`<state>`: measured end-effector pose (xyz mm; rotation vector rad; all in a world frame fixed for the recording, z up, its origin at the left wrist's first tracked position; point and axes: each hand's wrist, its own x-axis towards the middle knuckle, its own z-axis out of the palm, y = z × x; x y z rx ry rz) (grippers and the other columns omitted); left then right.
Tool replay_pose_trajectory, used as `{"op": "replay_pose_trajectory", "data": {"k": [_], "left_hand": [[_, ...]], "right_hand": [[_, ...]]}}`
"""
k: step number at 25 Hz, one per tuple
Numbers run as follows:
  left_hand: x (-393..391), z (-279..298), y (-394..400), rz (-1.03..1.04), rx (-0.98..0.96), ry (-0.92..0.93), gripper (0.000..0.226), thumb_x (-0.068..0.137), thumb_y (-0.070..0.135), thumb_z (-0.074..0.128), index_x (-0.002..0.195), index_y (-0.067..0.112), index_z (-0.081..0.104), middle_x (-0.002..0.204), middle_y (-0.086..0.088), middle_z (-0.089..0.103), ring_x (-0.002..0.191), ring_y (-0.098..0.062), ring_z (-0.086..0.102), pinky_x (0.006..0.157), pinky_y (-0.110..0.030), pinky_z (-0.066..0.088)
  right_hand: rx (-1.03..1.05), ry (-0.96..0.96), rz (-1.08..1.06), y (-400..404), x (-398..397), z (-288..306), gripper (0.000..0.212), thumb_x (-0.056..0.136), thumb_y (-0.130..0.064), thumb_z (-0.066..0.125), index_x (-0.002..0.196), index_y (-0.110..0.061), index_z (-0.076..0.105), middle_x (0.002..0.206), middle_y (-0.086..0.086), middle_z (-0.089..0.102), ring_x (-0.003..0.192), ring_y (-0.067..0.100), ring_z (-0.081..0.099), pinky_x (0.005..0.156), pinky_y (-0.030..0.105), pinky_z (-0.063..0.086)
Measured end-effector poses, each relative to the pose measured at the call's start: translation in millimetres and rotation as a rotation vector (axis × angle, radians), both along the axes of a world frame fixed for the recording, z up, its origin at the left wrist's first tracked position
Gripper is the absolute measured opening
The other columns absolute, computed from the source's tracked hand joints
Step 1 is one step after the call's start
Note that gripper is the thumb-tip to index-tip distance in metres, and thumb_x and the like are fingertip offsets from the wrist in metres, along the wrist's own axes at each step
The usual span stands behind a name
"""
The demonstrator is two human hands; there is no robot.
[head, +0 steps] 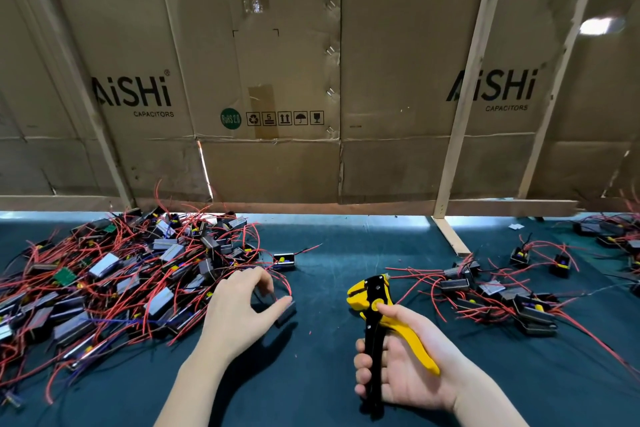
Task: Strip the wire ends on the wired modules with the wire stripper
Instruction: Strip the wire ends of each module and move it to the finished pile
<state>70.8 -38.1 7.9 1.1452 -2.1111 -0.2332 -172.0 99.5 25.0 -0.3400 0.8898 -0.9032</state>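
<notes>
My right hand [408, 367] grips the yellow and black wire stripper [375, 308] by its handles, jaws pointing away from me over the dark green table mat [329, 374]. My left hand [242, 308] pinches a black wired module [285, 312] between thumb and fingers at the right edge of the big pile of modules [114, 281]. A red wire [282, 279] loops up from that module past my fingers. The module's far side is hidden by my hand.
A second, smaller group of modules with red wires [498, 295] lies right of the stripper. A lone module [284, 260] sits past my left hand. Cardboard sheets on wooden slats [450, 163] wall off the table's far edge.
</notes>
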Motion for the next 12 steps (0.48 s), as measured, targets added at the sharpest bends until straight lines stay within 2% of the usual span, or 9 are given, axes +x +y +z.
{"op": "replay_pose_trajectory", "data": {"k": [3, 5, 6, 8, 10, 12], "left_hand": [[-5.3, -2.6, 5.0, 0.039, 0.016, -0.184, 0.037, 0.070, 0.061, 0.073, 0.086, 0.030, 0.060, 0.078, 0.018, 0.058, 0.085, -0.007, 0.053, 0.077, -0.027, 0.042], [-8.9, -0.9, 6.6, -0.076, 0.048, -0.229, 0.026, 0.074, 0.046, 0.073, 0.093, 0.029, 0.066, 0.084, 0.019, 0.059, 0.091, -0.008, 0.052, 0.085, -0.027, 0.043], [-10.4, 0.7, 7.8, -0.179, 0.087, -0.194, 0.022, 0.073, 0.034, 0.071, 0.094, 0.028, 0.069, 0.088, 0.019, 0.062, 0.094, -0.008, 0.051, 0.089, -0.029, 0.043], [-15.7, 4.6, 13.7, -0.354, 0.212, -0.083, 0.032, 0.065, 0.017, 0.062, 0.093, 0.028, 0.074, 0.100, 0.019, 0.067, 0.104, -0.003, 0.051, 0.097, -0.027, 0.041], [-23.0, 3.8, 18.6, -0.424, 0.293, 0.004, 0.035, 0.064, 0.017, 0.060, 0.091, 0.031, 0.078, 0.107, 0.019, 0.068, 0.112, 0.003, 0.049, 0.101, -0.021, 0.038], [-29.2, 4.1, 22.5, -0.443, 0.323, 0.075, 0.025, 0.071, 0.020, 0.064, 0.088, 0.029, 0.079, 0.105, 0.018, 0.071, 0.115, 0.002, 0.050, 0.102, -0.023, 0.036]], "right_hand": [[-0.002, -0.013, 0.003, 0.3, 0.4, 0.0, 0.050, 0.079, -0.044, 0.063, 0.090, 0.005, 0.057, 0.080, 0.022, 0.053, 0.067, 0.035, 0.056, 0.072, 0.047, 0.053], [-0.001, -0.017, -0.002, 0.4, 0.8, 0.5, 0.050, 0.079, -0.043, 0.063, 0.091, 0.005, 0.056, 0.080, 0.022, 0.053, 0.068, 0.035, 0.056, 0.072, 0.047, 0.053], [0.000, -0.017, -0.004, 0.3, 1.0, 0.7, 0.050, 0.079, -0.043, 0.063, 0.091, 0.005, 0.056, 0.080, 0.022, 0.053, 0.068, 0.035, 0.056, 0.073, 0.047, 0.053], [0.003, -0.016, -0.010, -0.4, 0.9, 0.5, 0.050, 0.079, -0.044, 0.063, 0.092, 0.004, 0.055, 0.080, 0.022, 0.053, 0.068, 0.035, 0.056, 0.074, 0.047, 0.052], [0.001, -0.013, -0.011, -0.8, 0.9, -0.1, 0.051, 0.079, -0.045, 0.062, 0.092, 0.004, 0.054, 0.080, 0.021, 0.053, 0.068, 0.034, 0.056, 0.075, 0.047, 0.052], [-0.004, -0.006, -0.013, -1.0, 1.8, 0.9, 0.051, 0.078, -0.045, 0.062, 0.091, 0.003, 0.055, 0.080, 0.020, 0.054, 0.068, 0.034, 0.056, 0.074, 0.047, 0.051]]}}
